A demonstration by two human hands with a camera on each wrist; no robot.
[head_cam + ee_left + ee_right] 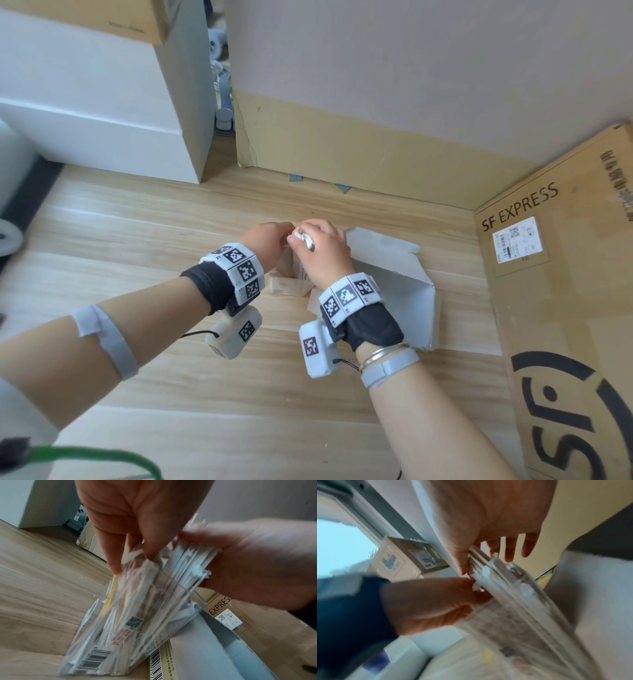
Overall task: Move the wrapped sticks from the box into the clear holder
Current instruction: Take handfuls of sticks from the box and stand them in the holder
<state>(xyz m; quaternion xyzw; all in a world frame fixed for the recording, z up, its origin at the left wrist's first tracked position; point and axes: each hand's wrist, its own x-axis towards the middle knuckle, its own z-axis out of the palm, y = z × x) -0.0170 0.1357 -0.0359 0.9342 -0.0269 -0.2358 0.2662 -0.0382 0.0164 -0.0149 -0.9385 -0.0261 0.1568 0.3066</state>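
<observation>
Both hands meet over the clear holder [130,622], which stands on the wooden floor [137,240] and is already packed with wrapped sticks [120,615] standing on end, printed labels and barcodes showing through its wall. The right hand [322,253] clasps a bundle of wrapped sticks [190,561], thumb on one side and fingers curled round the other, with the bundle's lower part pushed down into the holder's open top and its upper ends poking out above the fist. The left hand [270,240] pinches the tops of the sticks already inside the holder, at the side away from the bundle, its fingertips [116,566] down among the wrappers. The white box [394,274] lies open on the floor just to the right of the holder, its flap raised; what remains inside cannot be seen. A large brown carton marked SF EXPRESS [565,308] lies farther right.
</observation>
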